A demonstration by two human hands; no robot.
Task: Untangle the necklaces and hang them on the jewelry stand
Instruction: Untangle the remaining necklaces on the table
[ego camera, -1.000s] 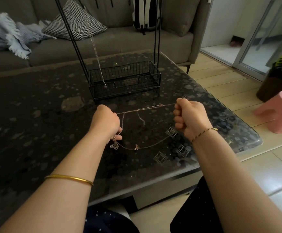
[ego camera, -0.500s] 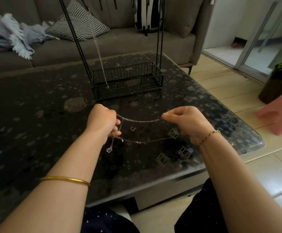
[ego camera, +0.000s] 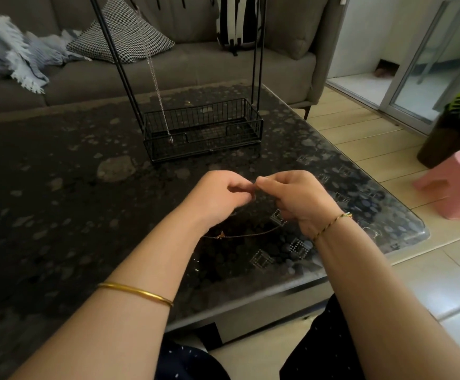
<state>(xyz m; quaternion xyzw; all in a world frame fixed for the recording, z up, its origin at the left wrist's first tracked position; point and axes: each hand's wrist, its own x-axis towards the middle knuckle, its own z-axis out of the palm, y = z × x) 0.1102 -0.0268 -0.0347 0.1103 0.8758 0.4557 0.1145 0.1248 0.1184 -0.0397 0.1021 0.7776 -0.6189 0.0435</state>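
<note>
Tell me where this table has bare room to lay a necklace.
Bare: the table left of the jewelry stand, down to the near edge, and the strip right of the stand. Crowded: under left hand and right hand, where the chain hangs.

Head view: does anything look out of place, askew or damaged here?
Nothing stands out. The jewelry stand stands on the glass table, with one silver chain hanging down into its basket. The gold necklace sags slack below the left hand and right hand, which pinch it. Its small lump may be a knot or a pendant.
</note>
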